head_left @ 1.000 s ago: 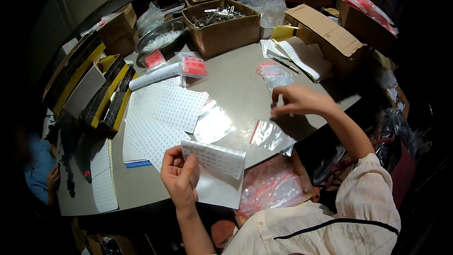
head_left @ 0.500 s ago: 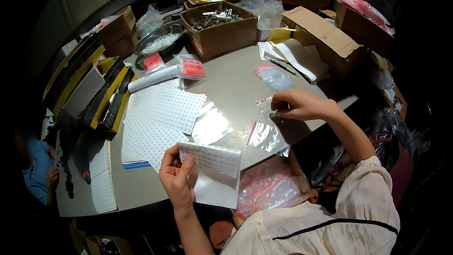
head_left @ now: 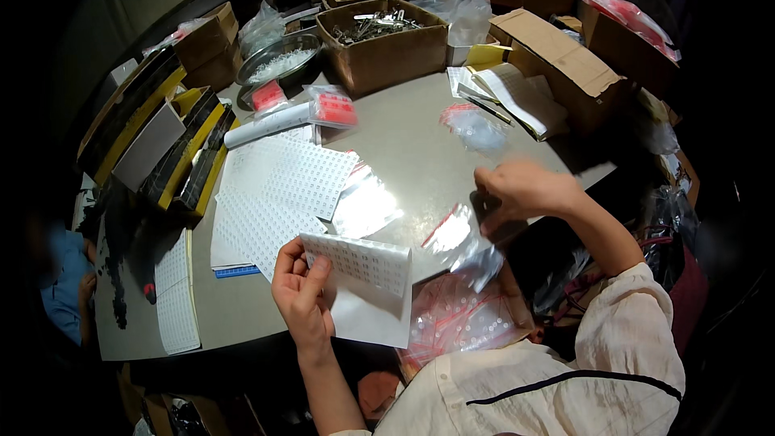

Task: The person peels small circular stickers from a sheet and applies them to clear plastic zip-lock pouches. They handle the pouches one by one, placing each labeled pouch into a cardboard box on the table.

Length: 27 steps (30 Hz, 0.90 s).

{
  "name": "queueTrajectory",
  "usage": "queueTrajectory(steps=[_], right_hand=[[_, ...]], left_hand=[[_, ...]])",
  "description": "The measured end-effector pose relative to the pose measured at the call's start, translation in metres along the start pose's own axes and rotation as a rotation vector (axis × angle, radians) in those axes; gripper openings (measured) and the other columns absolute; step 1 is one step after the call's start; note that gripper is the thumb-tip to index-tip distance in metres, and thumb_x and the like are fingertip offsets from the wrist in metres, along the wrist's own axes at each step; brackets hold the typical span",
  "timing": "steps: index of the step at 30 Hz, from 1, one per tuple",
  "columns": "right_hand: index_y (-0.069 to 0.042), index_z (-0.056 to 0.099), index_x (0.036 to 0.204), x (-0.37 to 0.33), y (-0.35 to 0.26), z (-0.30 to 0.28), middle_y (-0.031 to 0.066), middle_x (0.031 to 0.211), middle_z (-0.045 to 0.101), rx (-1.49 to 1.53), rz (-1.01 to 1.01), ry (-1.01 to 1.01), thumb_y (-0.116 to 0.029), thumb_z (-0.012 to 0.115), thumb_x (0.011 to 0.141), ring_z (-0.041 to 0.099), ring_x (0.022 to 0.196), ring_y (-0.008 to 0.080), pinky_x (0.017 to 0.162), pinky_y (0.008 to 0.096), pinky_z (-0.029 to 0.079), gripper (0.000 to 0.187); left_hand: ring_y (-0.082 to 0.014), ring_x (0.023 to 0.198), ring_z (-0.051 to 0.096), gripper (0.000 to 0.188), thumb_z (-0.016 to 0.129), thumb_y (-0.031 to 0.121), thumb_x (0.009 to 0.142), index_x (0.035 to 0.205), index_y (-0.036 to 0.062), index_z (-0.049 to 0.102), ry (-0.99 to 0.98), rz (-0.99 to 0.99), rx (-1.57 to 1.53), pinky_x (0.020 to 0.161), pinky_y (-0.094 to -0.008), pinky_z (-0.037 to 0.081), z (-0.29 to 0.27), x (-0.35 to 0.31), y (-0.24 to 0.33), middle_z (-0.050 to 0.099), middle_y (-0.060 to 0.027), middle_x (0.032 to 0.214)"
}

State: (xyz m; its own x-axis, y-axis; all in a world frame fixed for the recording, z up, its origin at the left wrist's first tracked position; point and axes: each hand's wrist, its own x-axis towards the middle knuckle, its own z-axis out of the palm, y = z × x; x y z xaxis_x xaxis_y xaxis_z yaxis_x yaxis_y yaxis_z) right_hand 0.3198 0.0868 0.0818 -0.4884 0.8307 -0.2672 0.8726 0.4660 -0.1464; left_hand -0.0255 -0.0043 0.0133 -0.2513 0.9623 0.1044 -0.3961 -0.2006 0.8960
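Note:
My left hand [head_left: 303, 291] pinches a folded sheet of small printed labels [head_left: 355, 270] between thumb and fingers, above the table's front edge. The blurred right hand [head_left: 521, 194] is over the table to the right, its thumb and forefinger apart. Close beside its fingertips, small clear zip bags with red seals [head_left: 460, 238] lie at the front edge, partly hanging over it and smeared by motion. Below them, an open carton holds many red-edged zip bags [head_left: 460, 319] with small round white pieces visible.
Label sheets [head_left: 278, 186] and a bright clear bag [head_left: 363, 206] lie left of centre. Behind stand a carton of metal parts [head_left: 379, 52], a bowl of clear pieces [head_left: 278, 64] and black-yellow boxes [head_left: 182, 153]. A notebook [head_left: 517, 93] lies back right. Another person's blue sleeve [head_left: 69, 274] shows far left.
My right hand has moved slightly right and down, its thumb and forefinger spreading. The zip bags by it have shifted together toward the front edge. My left hand still holds the label sheet.

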Motion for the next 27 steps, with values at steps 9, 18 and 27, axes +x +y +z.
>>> queueTrajectory(steps=[9, 18, 27], right_hand=[[0.0, 0.06, 0.12, -0.013, -0.064, -0.014, 0.0133, 0.105, 0.065, 0.585, -0.441, 0.294, -0.043, 0.08, 0.089, 0.064, 0.1, 0.0264, 0.088, 0.0373, 0.052, 0.057], [-0.002, 0.046, 0.138, 0.004, -0.101, 0.029, 0.0116, 0.117, 0.057, 0.926, -0.485, 0.383, -0.013, 0.078, 0.089, 0.057, 0.107, 0.0196, 0.092, 0.032, 0.048, 0.06], [-0.001, 0.062, 0.117, -0.014, -0.077, 0.041, 0.0044, 0.099, 0.066, 1.238, -0.482, 0.234, 0.002, 0.067, 0.088, 0.064, 0.088, 0.0094, 0.073, 0.0247, 0.052, 0.03]], left_hand=[[-0.0072, 0.086, 0.059, 0.033, 0.072, 0.002, 0.091, 0.12, -0.0031, 0.058, 0.057, 0.045, -0.014, 0.076, -0.0182, 0.046, 0.0, -0.006, -0.004, 0.065, -0.0054, 0.102], [-0.0121, 0.096, 0.065, 0.037, 0.069, -0.007, 0.089, 0.122, -0.0032, 0.054, -0.1, 0.075, 0.025, 0.083, -0.0244, 0.053, 0.036, -0.033, 0.004, 0.067, -0.0124, 0.106], [-0.011, 0.078, 0.068, 0.018, 0.079, -0.001, 0.087, 0.1, -0.007, 0.068, -0.194, -0.072, 0.152, 0.072, -0.0241, 0.056, 0.037, -0.042, 0.022, 0.073, -0.0089, 0.089]])
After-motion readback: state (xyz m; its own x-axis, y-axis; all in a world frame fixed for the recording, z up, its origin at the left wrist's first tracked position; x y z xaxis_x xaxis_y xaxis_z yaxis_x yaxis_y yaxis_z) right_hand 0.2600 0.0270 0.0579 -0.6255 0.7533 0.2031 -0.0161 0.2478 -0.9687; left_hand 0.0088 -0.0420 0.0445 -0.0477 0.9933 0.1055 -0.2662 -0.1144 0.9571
